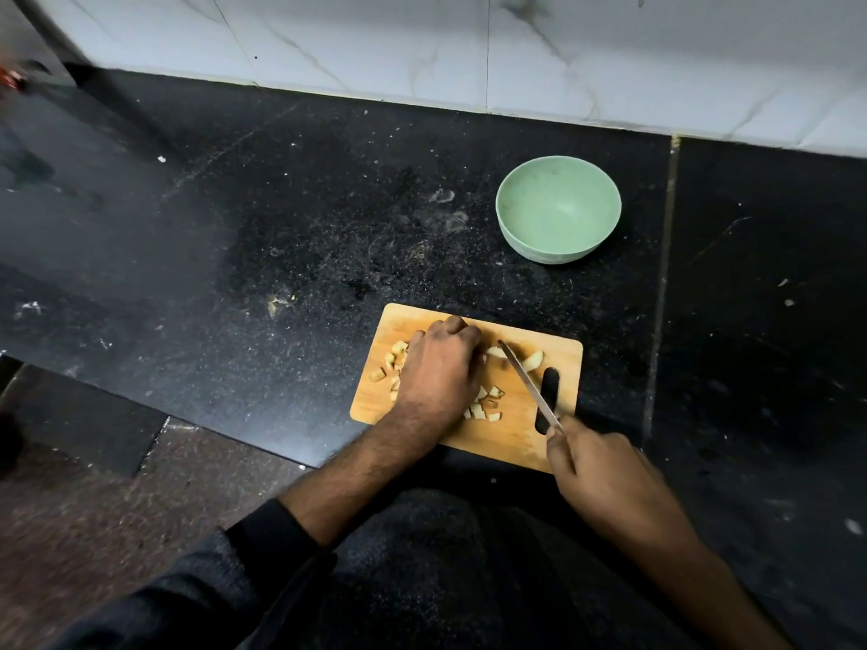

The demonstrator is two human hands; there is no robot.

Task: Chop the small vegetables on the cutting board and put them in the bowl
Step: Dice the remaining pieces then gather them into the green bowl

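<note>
Two hands work the chopping step: left hand (441,368) curls its fingers over a vegetable piece (496,353) on the cutting board (516,433); right hand (605,480) grips the knife (530,384). Next, press the blade down clear of the fingertips; bowl (558,209) empty.

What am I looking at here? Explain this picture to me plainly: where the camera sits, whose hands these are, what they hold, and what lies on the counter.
The single picture comes from a camera worn on a person's head, looking down at their own arms. There is no machine. The left hand rests on a wooden cutting board, over the chopped vegetable pieces. The right hand grips a knife, its blade angled over the board. Beyond the board stands an empty green bowl on the black counter.
</note>
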